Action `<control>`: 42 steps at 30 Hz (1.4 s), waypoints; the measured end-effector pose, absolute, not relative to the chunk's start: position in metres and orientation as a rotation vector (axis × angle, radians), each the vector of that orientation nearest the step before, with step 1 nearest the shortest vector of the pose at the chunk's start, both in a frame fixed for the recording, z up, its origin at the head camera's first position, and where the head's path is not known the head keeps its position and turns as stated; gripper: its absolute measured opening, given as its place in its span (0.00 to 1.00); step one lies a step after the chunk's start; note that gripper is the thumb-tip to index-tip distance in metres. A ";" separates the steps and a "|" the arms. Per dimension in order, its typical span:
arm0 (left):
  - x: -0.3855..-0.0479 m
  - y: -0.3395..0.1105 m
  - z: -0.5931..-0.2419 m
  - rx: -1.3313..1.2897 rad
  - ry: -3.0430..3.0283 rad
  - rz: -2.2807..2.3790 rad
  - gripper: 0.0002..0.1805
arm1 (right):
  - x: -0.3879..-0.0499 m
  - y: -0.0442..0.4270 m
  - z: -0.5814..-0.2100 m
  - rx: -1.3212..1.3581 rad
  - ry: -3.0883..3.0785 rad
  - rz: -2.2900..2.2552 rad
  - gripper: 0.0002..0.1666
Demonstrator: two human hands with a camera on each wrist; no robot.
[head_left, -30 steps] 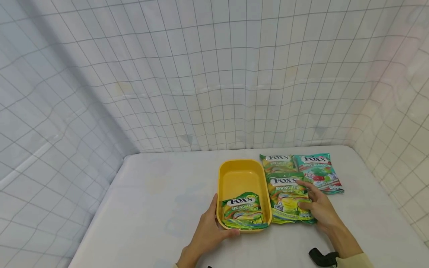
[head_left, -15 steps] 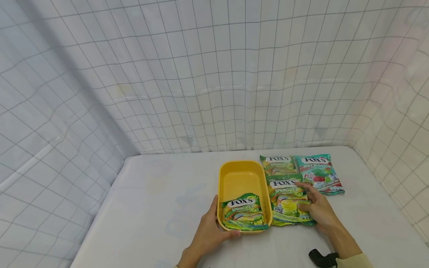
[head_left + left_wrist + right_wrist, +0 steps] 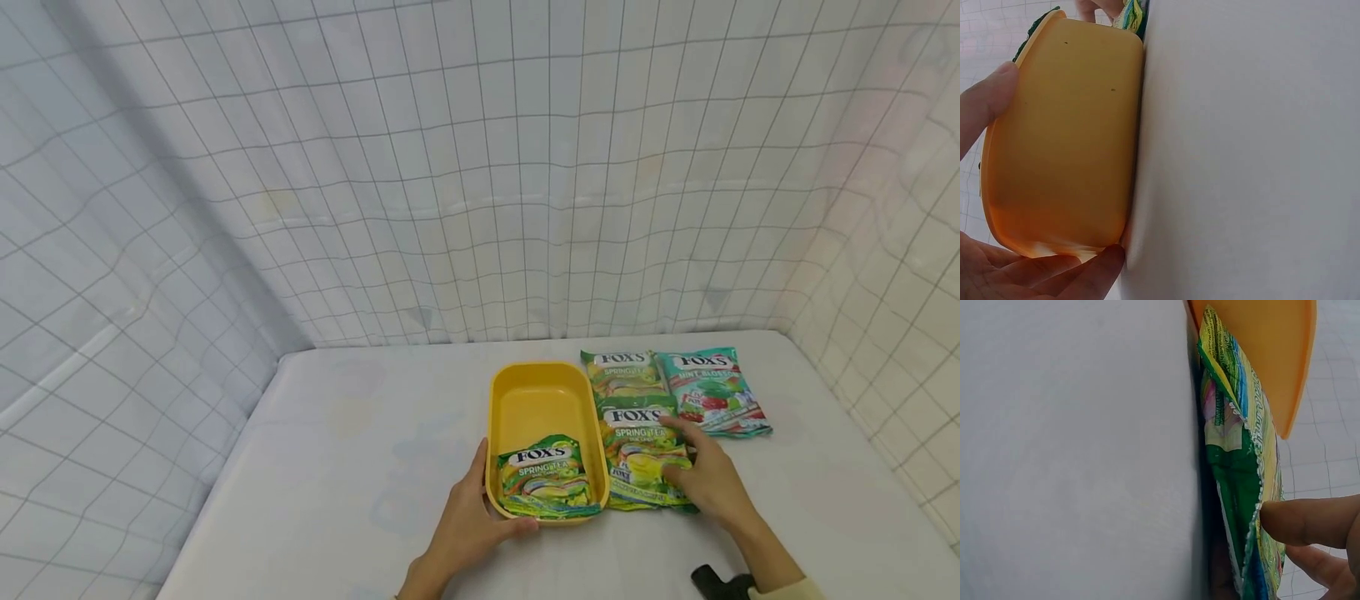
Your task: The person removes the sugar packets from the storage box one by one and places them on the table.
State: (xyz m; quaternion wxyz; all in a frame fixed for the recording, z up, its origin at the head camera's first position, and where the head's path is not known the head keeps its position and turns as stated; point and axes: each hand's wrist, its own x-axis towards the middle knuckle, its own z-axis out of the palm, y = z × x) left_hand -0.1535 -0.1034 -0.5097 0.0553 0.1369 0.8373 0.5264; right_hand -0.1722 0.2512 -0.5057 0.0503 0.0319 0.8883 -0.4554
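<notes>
My left hand (image 3: 467,523) holds the near left corner of a yellow plastic tray (image 3: 531,410). In the left wrist view its thumb presses the rim and its fingers lie along the tray's side wall (image 3: 1072,131). One green Fox's Spring Tea candy bag (image 3: 546,475) lies in the tray's near end. Just right of the tray, my right hand (image 3: 708,479) grips the right edge of another Spring Tea candy bag (image 3: 637,450). In the right wrist view the thumb presses this bag's edge (image 3: 1235,481), while a dark fingertip shows between bag and table.
Behind the gripped bag lies one more Spring Tea bag (image 3: 622,377), partly covered by it. A teal Fox's candy bag (image 3: 712,392) lies to the right. The white table (image 3: 337,467) meets gridded white curtains (image 3: 465,208) at the back and sides. A black object (image 3: 720,583) sits by my right wrist.
My right hand has shifted slightly left, and the right edge of the gripped candy bag has come in with it. My left hand and the tray keep their places.
</notes>
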 end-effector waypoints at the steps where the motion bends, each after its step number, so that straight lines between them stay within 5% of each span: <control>1: -0.153 -0.103 -0.510 0.412 2.540 1.597 0.71 | -0.171 0.251 -0.505 0.093 2.717 -1.362 0.41; 18: -0.153 -0.104 -0.510 0.421 2.525 1.622 0.69 | -0.162 0.246 -0.477 0.102 2.943 -1.334 0.38; 42: -0.153 -0.104 -0.509 0.433 2.529 1.616 0.71 | -0.159 0.213 -0.441 -0.038 2.654 -1.754 0.48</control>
